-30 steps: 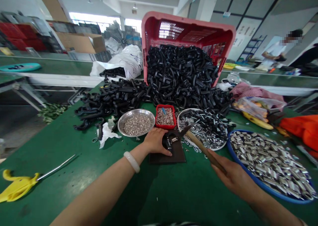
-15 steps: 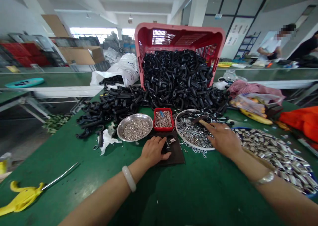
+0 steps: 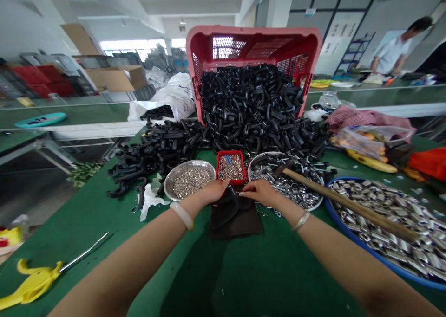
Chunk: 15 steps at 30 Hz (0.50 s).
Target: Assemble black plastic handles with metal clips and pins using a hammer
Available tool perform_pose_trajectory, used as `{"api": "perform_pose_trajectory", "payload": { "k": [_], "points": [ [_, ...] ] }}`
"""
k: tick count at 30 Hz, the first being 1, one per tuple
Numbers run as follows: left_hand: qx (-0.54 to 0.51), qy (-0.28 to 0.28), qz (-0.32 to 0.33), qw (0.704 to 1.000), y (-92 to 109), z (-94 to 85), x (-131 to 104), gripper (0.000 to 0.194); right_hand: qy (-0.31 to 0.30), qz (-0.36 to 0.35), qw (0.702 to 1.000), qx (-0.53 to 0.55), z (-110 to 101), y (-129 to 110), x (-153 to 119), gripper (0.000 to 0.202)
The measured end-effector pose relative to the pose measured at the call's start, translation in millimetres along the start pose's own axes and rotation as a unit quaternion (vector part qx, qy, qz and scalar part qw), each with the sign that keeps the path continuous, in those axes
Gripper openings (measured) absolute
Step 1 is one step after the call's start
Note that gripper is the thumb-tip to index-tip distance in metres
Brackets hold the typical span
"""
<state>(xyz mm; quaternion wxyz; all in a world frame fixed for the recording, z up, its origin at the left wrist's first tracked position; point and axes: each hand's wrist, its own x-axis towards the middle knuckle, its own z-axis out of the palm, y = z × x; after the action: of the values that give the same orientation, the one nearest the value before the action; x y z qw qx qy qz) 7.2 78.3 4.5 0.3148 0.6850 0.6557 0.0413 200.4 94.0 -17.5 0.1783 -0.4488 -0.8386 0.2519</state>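
Note:
My left hand (image 3: 216,190) is closed on a black curved plastic part (image 3: 228,211), held over a dark flat pad (image 3: 253,226). My right hand (image 3: 262,191) meets it from the other side, thumb and fingertips pinching a small metal spring (image 3: 240,194) at the part's upper end. Whether the spring sits in the part is too small to tell. Just beyond the hands stand a red tray (image 3: 218,167) of small pins and a steel dish (image 3: 167,187) of tiny metal pieces. A hammer (image 3: 348,201) lies across the white tray (image 3: 316,206) of hardware and the blue basin (image 3: 343,242).
A red crate (image 3: 254,32) on its side spills black parts (image 3: 251,103) onto the green table (image 3: 195,270). At the left lies a yellow-handled tool (image 3: 35,280) with a metal rod. Bananas (image 3: 371,160) and bags lie at the right. A co-worker (image 3: 392,52) stands far right.
My right hand has let go of the hammer, which now rests across the containers, and has moved left to the spring. My left hand has raised and turned the black part.

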Motion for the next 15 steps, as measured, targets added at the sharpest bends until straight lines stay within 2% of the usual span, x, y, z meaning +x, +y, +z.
{"api": "perform_pose_trajectory", "payload": {
  "k": [3,6,10,15],
  "points": [
    [0.091,0.112,-0.001,0.989,-2,17.6,-6,0.043,0.005,-0.005,0.996,-0.092,4,-7,0,0.016],
    [0.137,0.183,0.040,0.973,-5,27.3,-17,0.041,0.006,0.005,0.993,-0.122,6,-14,-1,0.014],
    [0.165,0.191,0.088,0.964,-7,27.5,-22,0.041,-0.006,0.022,0.987,-0.158,-3,-16,12,0.018],
    [0.134,0.189,0.080,0.970,-9,28.3,-17,0.040,0.025,0.059,0.983,-0.175,-13,-22,70,0.026]
  ]
}}
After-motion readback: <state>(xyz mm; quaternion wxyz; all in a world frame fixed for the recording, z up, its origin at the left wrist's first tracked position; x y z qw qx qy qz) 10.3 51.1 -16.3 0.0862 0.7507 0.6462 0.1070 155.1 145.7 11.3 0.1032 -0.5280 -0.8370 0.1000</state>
